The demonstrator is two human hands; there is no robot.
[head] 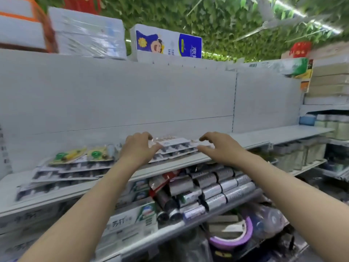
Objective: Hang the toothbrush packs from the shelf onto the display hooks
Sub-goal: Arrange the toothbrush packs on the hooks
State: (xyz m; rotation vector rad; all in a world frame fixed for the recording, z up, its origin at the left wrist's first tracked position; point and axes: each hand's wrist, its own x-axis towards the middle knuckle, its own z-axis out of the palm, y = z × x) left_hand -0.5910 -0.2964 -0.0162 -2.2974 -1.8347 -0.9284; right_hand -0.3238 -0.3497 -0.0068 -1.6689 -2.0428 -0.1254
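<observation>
Two hands on one flat stack of white-carded, clear-blister toothbrush packs (175, 146) lying on the pale grey metal shelf (283, 133), one per end, likely for a level lift. Left hand (138, 148) clamped on its end; right hand (221, 148) spread around the other, grip unclear. More packs (56, 173) fanned leftward on same shelf.

You face a pale grey back panel (132, 95) rising behind the shelf (294, 132), with a thin seam running across it. Overhead, green leaves (217, 19) cover the ceiling and a light strip (302, 15) glows at the right. Wrapped paper packs (166, 44) sit on top of the unit. Below, silver rolls (217, 186) lie stacked beside toothpaste boxes (132, 222), with a purple tape roll (249, 229) lower still
</observation>
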